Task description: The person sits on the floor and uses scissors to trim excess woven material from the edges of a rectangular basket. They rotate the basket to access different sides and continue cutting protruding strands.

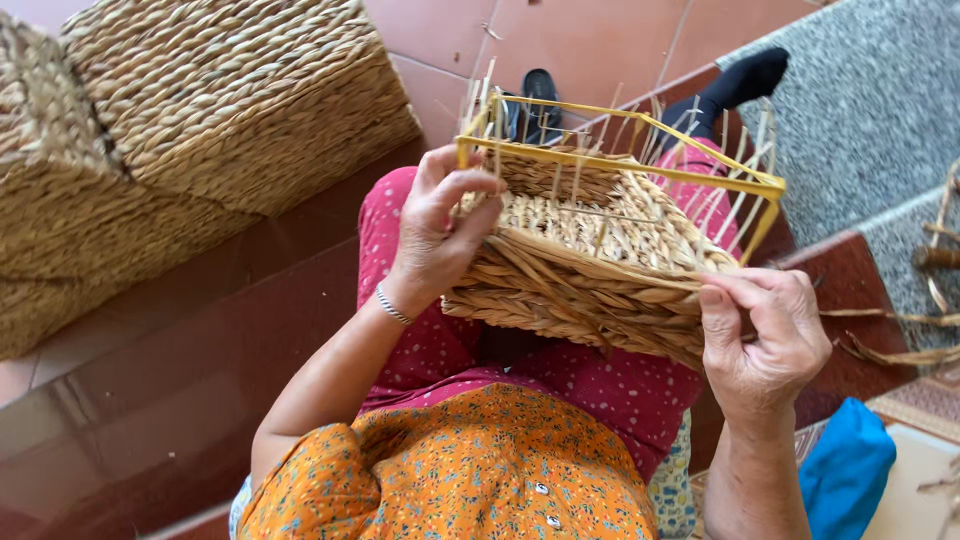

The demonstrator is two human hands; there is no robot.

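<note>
Resting on lap, half-woven basket [590,270] tilted, long axis running left-right btw both hands.

Right hand [765,335]: nearest to camera, fingers closed in pinch on braided strand [880,318] at basket's right corner; strand leads off to right.

Left hand [440,230]: fingers curled over left rim, thumb outside, gripping woven wall.

Yellow wire frame [620,160] above weave, loose stakes standing up.

Farther: finished baskets [200,120] on tile floor at left, well apart; blue cloth [845,470] at right.

We are in a home doubling as a basket-weaving workplace, sitting low on a red tiled floor [560,40] beside finished woven baskets [180,130], a grey speckled mat [860,110], loose dried straw strands [900,350] and black sandals [530,100].
</note>
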